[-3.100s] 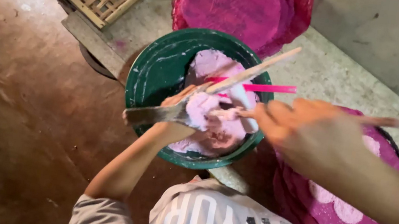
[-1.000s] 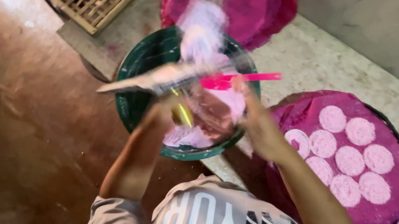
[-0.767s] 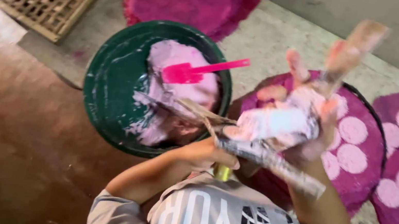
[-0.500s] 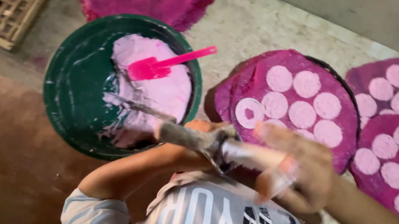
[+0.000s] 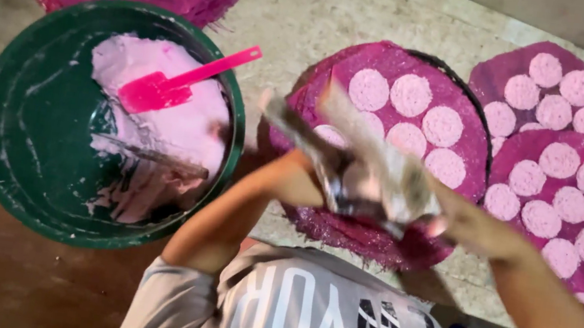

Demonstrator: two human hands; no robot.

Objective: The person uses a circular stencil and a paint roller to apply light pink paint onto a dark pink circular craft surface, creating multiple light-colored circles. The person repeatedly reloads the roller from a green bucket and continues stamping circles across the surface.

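In the head view both forearms bend inward and meet over the near edge of a magenta mat (image 5: 454,145); the left hand (image 5: 308,181) and right hand (image 5: 470,225) close together on a blurred, paste-smeared tool (image 5: 354,154) (its kind cannot be told). The mat, dotted with pink discs (image 5: 410,95), lies on a concrete floor (image 5: 344,11). Left of it stands a green basin (image 5: 12,147) of pink paste with a pink spatula (image 5: 181,84).

Both hands (image 5: 386,200) left the green basin (image 5: 20,149), now meet over the magenta mat (image 5: 463,135) of pale discs, gripping smeared flat sticks (image 5: 354,157). Pink spatula (image 5: 181,84) released, lying in the pink paste (image 5: 182,133). View shifted right; bamboo rack gone from sight.
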